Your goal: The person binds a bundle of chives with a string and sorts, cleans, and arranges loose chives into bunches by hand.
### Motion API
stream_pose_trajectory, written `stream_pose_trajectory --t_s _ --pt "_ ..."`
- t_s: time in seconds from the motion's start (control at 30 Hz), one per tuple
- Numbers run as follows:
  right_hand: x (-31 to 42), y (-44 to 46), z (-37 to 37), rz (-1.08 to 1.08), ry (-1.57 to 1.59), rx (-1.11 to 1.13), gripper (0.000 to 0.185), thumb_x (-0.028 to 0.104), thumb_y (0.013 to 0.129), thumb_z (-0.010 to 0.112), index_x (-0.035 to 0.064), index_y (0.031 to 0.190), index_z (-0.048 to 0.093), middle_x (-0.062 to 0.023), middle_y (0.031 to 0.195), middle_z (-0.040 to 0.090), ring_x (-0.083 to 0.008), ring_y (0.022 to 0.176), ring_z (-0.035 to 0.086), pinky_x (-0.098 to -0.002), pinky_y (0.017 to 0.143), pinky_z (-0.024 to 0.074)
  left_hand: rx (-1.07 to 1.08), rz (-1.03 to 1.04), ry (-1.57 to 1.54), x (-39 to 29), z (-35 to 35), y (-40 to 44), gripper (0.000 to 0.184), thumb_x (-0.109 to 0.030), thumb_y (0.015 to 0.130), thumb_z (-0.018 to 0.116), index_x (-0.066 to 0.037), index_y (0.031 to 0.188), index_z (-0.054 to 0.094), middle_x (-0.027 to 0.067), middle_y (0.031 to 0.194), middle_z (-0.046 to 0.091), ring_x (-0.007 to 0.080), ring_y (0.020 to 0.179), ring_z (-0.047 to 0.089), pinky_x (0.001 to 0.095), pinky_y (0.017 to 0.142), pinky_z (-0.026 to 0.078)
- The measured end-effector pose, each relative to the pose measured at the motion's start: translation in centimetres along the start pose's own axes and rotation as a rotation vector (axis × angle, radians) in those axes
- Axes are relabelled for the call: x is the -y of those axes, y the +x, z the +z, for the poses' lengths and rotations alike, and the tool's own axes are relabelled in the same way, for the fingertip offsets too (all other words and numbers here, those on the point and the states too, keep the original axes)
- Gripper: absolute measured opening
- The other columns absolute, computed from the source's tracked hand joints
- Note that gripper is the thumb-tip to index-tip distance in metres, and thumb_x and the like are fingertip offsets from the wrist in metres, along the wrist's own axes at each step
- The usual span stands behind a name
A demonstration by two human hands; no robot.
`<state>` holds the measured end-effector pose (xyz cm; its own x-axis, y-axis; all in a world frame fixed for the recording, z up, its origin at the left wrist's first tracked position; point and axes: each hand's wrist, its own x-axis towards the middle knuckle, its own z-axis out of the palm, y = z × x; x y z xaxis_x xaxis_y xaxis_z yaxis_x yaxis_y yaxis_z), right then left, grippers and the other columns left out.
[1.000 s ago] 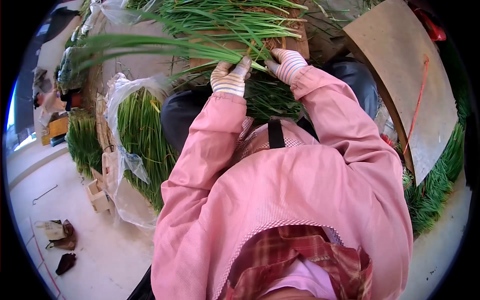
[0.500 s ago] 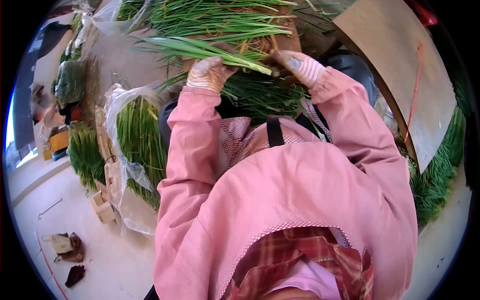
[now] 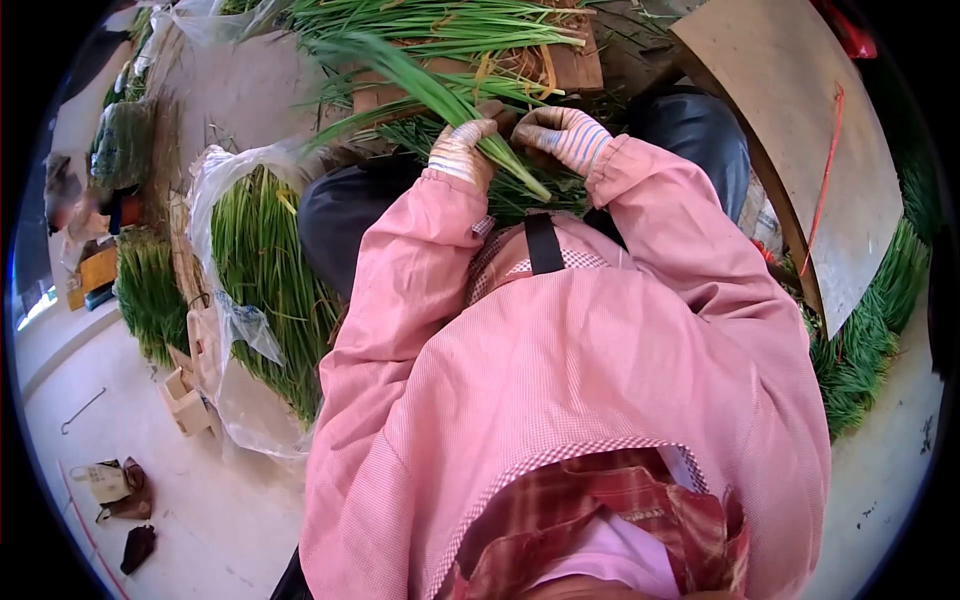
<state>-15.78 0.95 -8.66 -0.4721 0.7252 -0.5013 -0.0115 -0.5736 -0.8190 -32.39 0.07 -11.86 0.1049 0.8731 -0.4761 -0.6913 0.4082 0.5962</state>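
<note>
A small bunch of long green stalks (image 3: 430, 92) slants across my left hand (image 3: 466, 152), which is closed around it in a striped, soiled glove. The pale cut ends point down toward my lap. My right hand (image 3: 566, 137), gloved the same way, is just right of the bunch with its fingers curled together; whatever they pinch is hidden. Beyond both hands, more green stalks (image 3: 470, 28) lie on a wooden board (image 3: 578, 68), with orange-brown ties (image 3: 548, 68) near their cut ends. Loose dark green leaves (image 3: 515, 195) lie below my hands.
At the left, a clear plastic bag (image 3: 205, 215) holds upright greens (image 3: 262, 270), beside another green bundle (image 3: 150, 290) and a small wooden piece (image 3: 184, 400). A large curved panel (image 3: 800, 140) with a red cord (image 3: 824, 180) stands at the right, more greens (image 3: 860, 370) behind it.
The bunch has tilted, its cut ends swinging down toward my lap. My left hand has moved right, closer to my right hand, which has shifted slightly left and down.
</note>
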Motion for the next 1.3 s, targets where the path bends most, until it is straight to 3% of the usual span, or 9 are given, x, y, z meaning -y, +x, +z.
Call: stream_pose_trajectory --t_s 0.4,0.47,0.6,0.7,0.73,1.0,1.1,1.23,1.3 --pt "-2.0 -0.2 1.9 -0.011 -0.045 0.159 0.017 0.018 0.077 0.060 0.0052 0.088 0.058 0.0017 0.068 0.056 -0.0065 0.054 0.046 -0.0206 0.047 0.0374 -0.147 0.187 0.086 -0.2 0.8 -2.3 0.029 -0.002 0.069 0.051 0.004 0.098 0.050 0.0137 0.089 0.054 0.0273 0.082 0.053 0.0354 0.071 0.045" --pt "-2.5 0.2 1.1 0.032 -0.165 0.127 0.013 0.014 0.079 0.057 0.0059 0.089 0.055 0.0021 0.063 0.053 -0.0050 0.052 0.046 -0.0194 0.045 0.0363 0.527 -0.059 -0.419 -2.0 -1.5 -1.2 0.014 -0.005 0.070 0.053 -0.002 0.084 0.051 0.0066 0.069 0.048 0.0192 0.063 0.047 0.0301 0.051 0.039" --pt "-2.2 -1.0 -0.5 -0.041 -1.292 0.288 0.027 0.030 0.074 0.058 0.0028 0.079 0.058 -0.0132 0.073 0.060 -0.0246 0.068 0.058 -0.0317 0.064 0.0448 -0.100 0.382 -0.196 -8.7 -11.8 1.8 0.018 -0.014 0.075 0.050 -0.004 0.090 0.049 0.0102 0.076 0.051 0.0236 0.066 0.050 0.0355 0.056 0.046" --pt "0.7 -2.7 -0.8 -0.272 -1.199 -0.113 0.033 0.034 0.070 0.062 0.0043 0.083 0.058 -0.0162 0.071 0.056 -0.0311 0.066 0.055 -0.0380 0.063 0.0438 -0.247 0.888 0.082 -14.3 0.1 -6.7 0.027 -0.004 0.072 0.053 -0.007 0.099 0.049 0.0152 0.091 0.056 0.0287 0.078 0.058 0.0427 0.066 0.052" --pt "2.1 -3.1 -0.6 -0.379 -1.173 -0.258 0.035 0.034 0.067 0.064 0.0054 0.087 0.057 -0.0164 0.073 0.056 -0.0319 0.069 0.055 -0.0392 0.063 0.0434 -0.540 0.802 0.063 -15.4 2.1 -7.2 0.025 -0.006 0.074 0.053 -0.009 0.098 0.050 0.0135 0.090 0.056 0.0269 0.076 0.058 0.0382 0.059 0.052" --pt "3.6 2.0 -1.3 -0.515 -1.695 -0.334 0.048 0.023 0.070 0.062 0.0120 0.113 0.044 -0.0148 0.109 0.046 -0.0313 0.099 0.045 -0.0400 0.078 0.0403 -0.055 0.137 -0.352 -7.1 2.1 -5.4 0.016 -0.018 0.076 0.061 -0.013 0.090 0.057 -0.0029 0.058 0.050 0.0098 0.043 0.040 0.0249 0.040 0.030" --pt "4.9 4.0 -3.2 -0.279 -1.580 -0.178 0.044 0.020 0.074 0.059 0.0110 0.115 0.045 -0.0173 0.099 0.051 -0.0335 0.092 0.048 -0.0396 0.076 0.0424 0.032 0.175 -0.333 -6.4 1.4 -6.1 0.015 -0.016 0.078 0.059 -0.013 0.092 0.057 -0.0014 0.058 0.051 0.0103 0.041 0.041 0.0248 0.039 0.030" --pt "5.9 3.5 -6.2 -0.178 0.043 -0.386 0.042 0.024 0.078 0.060 0.0022 0.111 0.050 -0.0030 0.078 0.059 -0.0083 0.056 0.050 -0.0252 0.044 0.0384 -0.121 0.326 -0.112 -6.5 1.9 -6.9 0.014 -0.017 0.078 0.058 -0.012 0.092 0.056 -0.0011 0.060 0.048 0.0094 0.043 0.038 0.0227 0.039 0.029" --pt "4.8 3.6 -6.8 -0.055 -0.220 -0.411 0.042 0.024 0.077 0.060 0.0014 0.111 0.050 -0.0032 0.080 0.060 -0.0087 0.060 0.051 -0.0244 0.049 0.0399 -0.210 0.251 -0.056 -5.4 2.9 -7.0 0.016 -0.017 0.076 0.061 -0.013 0.091 0.055 -0.0004 0.061 0.048 0.0098 0.044 0.040 0.0229 0.040 0.030"
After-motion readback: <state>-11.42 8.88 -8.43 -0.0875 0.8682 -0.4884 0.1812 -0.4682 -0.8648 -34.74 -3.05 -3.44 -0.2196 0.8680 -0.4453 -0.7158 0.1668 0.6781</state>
